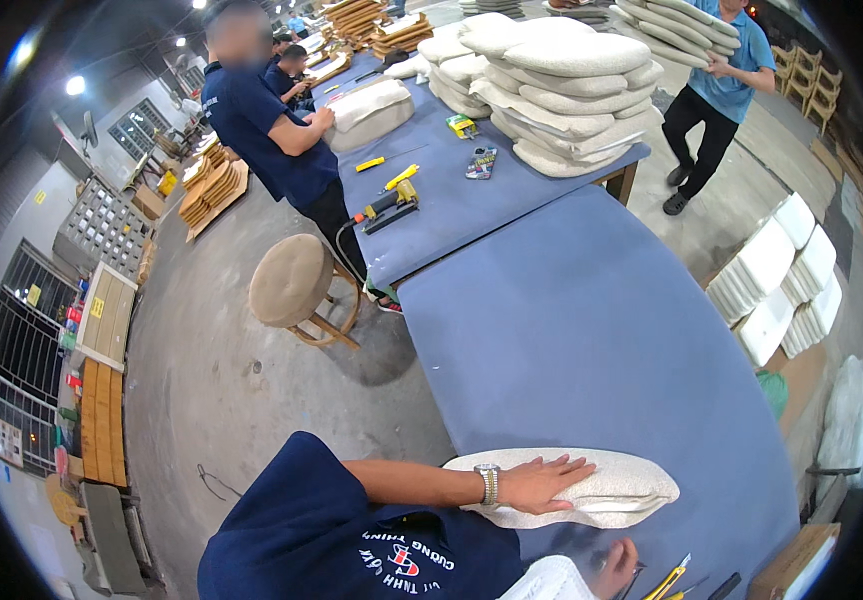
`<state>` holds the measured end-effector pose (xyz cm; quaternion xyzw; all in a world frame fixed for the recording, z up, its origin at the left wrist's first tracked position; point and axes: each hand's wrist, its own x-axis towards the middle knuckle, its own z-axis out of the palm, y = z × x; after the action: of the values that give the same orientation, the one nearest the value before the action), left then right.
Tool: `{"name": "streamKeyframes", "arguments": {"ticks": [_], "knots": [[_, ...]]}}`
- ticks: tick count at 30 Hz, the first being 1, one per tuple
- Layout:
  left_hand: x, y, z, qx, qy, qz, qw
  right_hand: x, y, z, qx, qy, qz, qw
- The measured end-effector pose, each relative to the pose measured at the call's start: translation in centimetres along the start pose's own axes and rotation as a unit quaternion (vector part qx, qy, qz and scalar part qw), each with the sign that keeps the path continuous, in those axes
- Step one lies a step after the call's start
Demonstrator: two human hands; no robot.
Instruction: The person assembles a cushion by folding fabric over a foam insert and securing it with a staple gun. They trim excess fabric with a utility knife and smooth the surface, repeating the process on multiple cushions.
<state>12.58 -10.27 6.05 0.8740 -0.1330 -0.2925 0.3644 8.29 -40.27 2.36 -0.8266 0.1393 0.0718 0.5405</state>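
My left hand (546, 484), with a metal wristwatch, lies flat on a cushion (632, 490) covered in nubby off-white fabric, its fingers stretched out. The cushion rests at the near end of the blue-grey table, and a fold runs along its right part. Lower down, at the table's near edge, my right hand (616, 570) has its fingers curled in. A dark thin object shows beside its fingertips; whether it is held is unclear. White fabric (552, 580) lies against my front, left of that hand. A yellow utility knife (668, 578) and a black-handled tool (726, 586) lie to its right.
Another table (492, 225) adjoins ahead, bearing a staple gun (384, 206), yellow tools and stacked off-white cushions (562, 90). A person (272, 140) works there on a cushion. Another person (717, 100) carries cushions at right. A round stool (294, 282) stands left; white pads (777, 280) stand right.
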Motion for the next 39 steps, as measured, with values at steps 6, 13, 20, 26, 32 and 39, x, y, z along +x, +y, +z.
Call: {"name": "streamKeyframes", "arguments": {"ticks": [6, 13, 20, 26, 32, 39], "knots": [[0.4, 0.2, 0.2, 0.011, -0.001, 0.0, 1.0, 1.9, 8.7, -1.4, -0.135, 0.099, 0.019, 0.986], [0.0, 0.0, -0.3, 0.005, 0.01, 0.009, 1.0, 2.1, 13.1, -3.1, -0.155, 0.065, -0.036, 0.985], [0.8, -1.7, 1.6, 0.003, 0.064, 0.013, 0.998, -2.7, -1.9, -3.2, -0.004, 0.109, 0.066, 0.992], [0.8, -1.5, 0.7, 0.064, 0.075, 0.029, 0.995, -4.4, -6.8, 0.3, -0.013, 0.026, -0.169, 0.985], [0.0, 0.2, 0.0, 0.07, 0.063, 0.019, 0.995, -5.9, -8.0, 3.7, 0.068, -0.007, -0.185, 0.98], [-0.2, 0.1, -0.1, 0.067, 0.064, 0.017, 0.996, -4.8, -8.0, 5.0, 0.035, -0.052, -0.159, 0.985]]}}
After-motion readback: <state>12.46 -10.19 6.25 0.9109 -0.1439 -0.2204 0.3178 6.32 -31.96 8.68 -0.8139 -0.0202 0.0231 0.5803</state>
